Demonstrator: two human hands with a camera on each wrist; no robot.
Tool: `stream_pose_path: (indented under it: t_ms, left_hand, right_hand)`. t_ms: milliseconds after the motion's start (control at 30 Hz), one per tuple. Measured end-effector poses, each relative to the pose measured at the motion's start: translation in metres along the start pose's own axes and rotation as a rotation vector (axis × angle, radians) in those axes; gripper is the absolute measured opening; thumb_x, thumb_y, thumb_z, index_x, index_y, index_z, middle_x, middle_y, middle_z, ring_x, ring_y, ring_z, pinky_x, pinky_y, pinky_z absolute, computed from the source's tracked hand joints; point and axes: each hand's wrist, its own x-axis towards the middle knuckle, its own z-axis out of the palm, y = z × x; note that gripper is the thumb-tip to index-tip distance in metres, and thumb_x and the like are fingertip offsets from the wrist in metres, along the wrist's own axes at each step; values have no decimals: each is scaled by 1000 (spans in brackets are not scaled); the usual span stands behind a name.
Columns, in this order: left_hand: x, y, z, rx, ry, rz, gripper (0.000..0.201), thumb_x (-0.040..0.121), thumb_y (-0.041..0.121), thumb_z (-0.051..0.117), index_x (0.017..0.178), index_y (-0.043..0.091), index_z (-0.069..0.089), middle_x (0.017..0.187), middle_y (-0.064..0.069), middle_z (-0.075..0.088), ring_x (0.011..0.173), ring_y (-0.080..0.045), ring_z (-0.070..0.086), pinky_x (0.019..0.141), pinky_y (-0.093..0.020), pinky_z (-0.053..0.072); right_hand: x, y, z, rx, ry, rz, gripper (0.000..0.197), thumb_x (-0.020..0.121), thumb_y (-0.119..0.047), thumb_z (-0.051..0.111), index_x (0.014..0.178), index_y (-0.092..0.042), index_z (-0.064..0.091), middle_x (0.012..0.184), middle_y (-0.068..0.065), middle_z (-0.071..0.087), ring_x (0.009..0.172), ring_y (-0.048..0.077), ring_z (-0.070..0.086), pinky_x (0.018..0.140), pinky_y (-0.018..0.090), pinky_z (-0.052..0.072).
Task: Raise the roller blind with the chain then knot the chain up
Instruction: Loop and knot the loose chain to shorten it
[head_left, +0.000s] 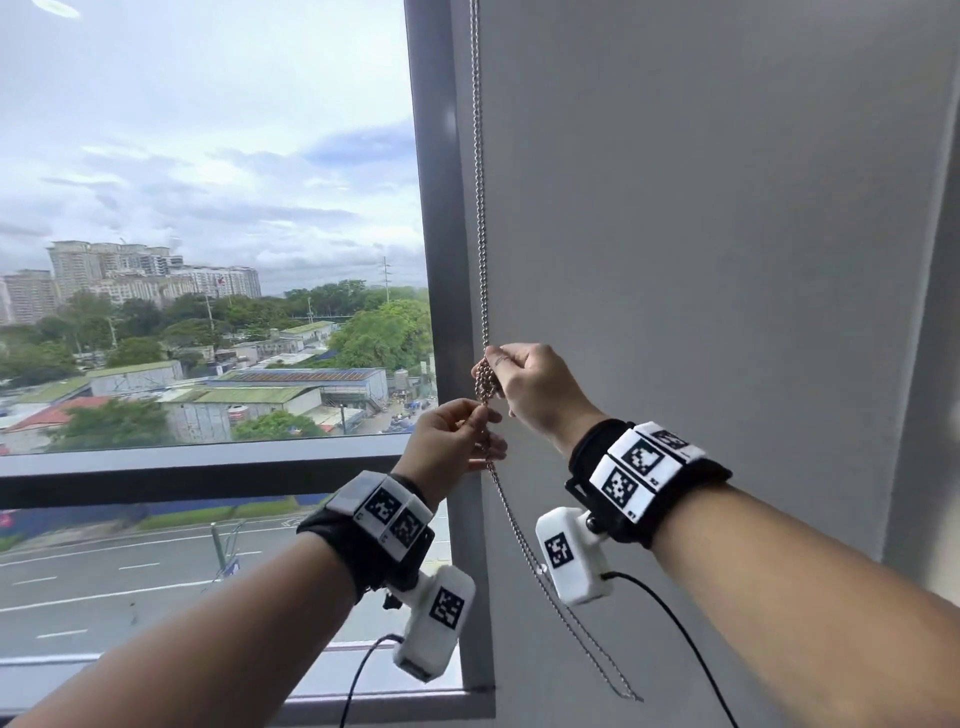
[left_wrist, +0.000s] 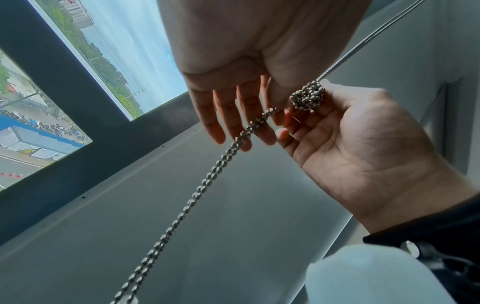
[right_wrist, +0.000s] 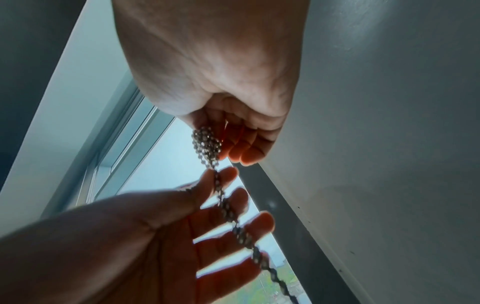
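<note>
A metal bead chain (head_left: 479, 208) hangs straight down along the window frame's right post. Part of it is bunched into a tight knot (head_left: 485, 379). My right hand (head_left: 496, 374) pinches that knot (right_wrist: 206, 144) with curled fingers, seen from below in the right wrist view. Just under it, my left hand (head_left: 480, 415) pinches the doubled chain (left_wrist: 228, 150) between thumb and forefinger, its other fingers (left_wrist: 221, 123) held straight. The loose tail (head_left: 571, 618) slants down to the right, its end loop near the wall. The roller blind is out of view and the glass is uncovered.
A dark grey window frame post (head_left: 436, 208) and crossbar (head_left: 208, 478) stand left of the chain. A plain grey wall (head_left: 701, 234) fills the right side. The window ledge (head_left: 389, 706) lies below. Black cables (head_left: 670, 618) trail from the wrist cameras.
</note>
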Motion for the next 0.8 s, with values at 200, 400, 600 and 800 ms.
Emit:
stream_pose_path:
  t_ms: [200,400,600,800]
  left_hand:
    - [-9,1,13,170,19,-16,18,92,15,52,97,6,67,80,-6,68,58,0,58,53,-11,42]
    - [-8,22,24,613,99,7,32,89,29,55,102,1,64,91,-13,65,80,-20,56,75,-28,43]
    - [-24,72,43,1002,169,7,53,89,42,50,130,8,50,128,-16,60,117,-30,55,97,-36,42]
    - [-38,109,53,1110,235,-63,72,88,57,39,140,8,38,144,-15,46,132,-30,43,106,-36,33]
  right_hand:
    - [-21,3,-6,-60,50,-65,47,101,-27,43,56,-15,38,49,-4,40,48,13,36,53,29,31]
    - [-21,5,-39,-365,-36,-64,42,99,-30,37,60,-18,41,75,14,63,72,28,50,67,32,34]
    - [-27,-2,-84,-624,-262,0,36,93,-36,41,102,-8,62,117,17,66,108,34,60,91,37,49]
    - [-27,-17,-124,-688,-323,-10,47,95,-38,44,127,-6,57,135,17,58,124,32,54,98,34,43]
